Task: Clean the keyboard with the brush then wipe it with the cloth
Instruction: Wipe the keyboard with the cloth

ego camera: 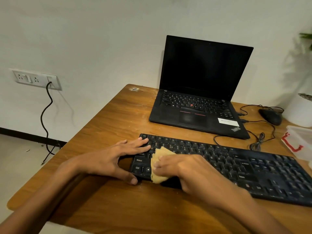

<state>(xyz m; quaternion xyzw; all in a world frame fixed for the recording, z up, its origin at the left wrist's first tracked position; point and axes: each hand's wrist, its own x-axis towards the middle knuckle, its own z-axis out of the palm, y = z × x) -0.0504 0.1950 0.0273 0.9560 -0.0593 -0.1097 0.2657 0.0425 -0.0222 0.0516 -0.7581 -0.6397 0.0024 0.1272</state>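
A black keyboard (236, 168) lies across the near part of the wooden counter (118, 115), slanting away to the right. The left hand (109, 159) steadies its left end: the fingers (140, 143) lie straight and spread wide over the top-left keys, and the thumb presses the near edge. The right hand (184, 168) holds a crumpled yellow cloth (160, 153) down on the keys just right of the Shift and Ctrl keys, its fingers curled over the cloth, which sticks out above and below them. The two hands are close together, not touching.

Behind the keyboard stands an open laptop (202, 73) with a dark screen. To its right lies a black mouse (270, 116) with a looping cord, and a clear box (300, 141) sits at the right edge. A black cable (45, 115) hangs from a wall socket (35, 79) on the left.
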